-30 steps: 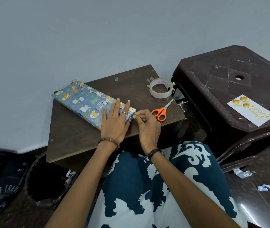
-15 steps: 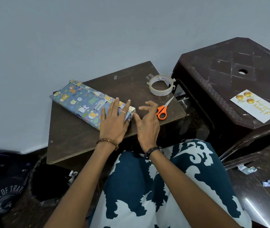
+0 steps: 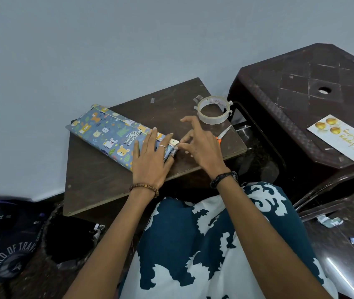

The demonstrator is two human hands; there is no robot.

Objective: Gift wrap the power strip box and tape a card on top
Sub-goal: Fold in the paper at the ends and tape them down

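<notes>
Diagonally on the table (image 3: 98,180), wrapped box (image 3: 111,134), left hand (image 3: 150,160) flat atop, right hand (image 3: 202,149) pinching its near-right end.

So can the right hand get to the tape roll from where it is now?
Probably yes. The right hand is at the wrapped box end, and the tape roll sits just beyond its raised fingers on the same board, with nothing between.

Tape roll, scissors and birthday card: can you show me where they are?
Tape roll (image 3: 214,121), head view, on its clear outer wall.
Scissors (image 3: 224,133), head view, on the metal blades; a hand hides the handles.
Birthday card (image 3: 342,138), head view, on the card's white middle.
</notes>
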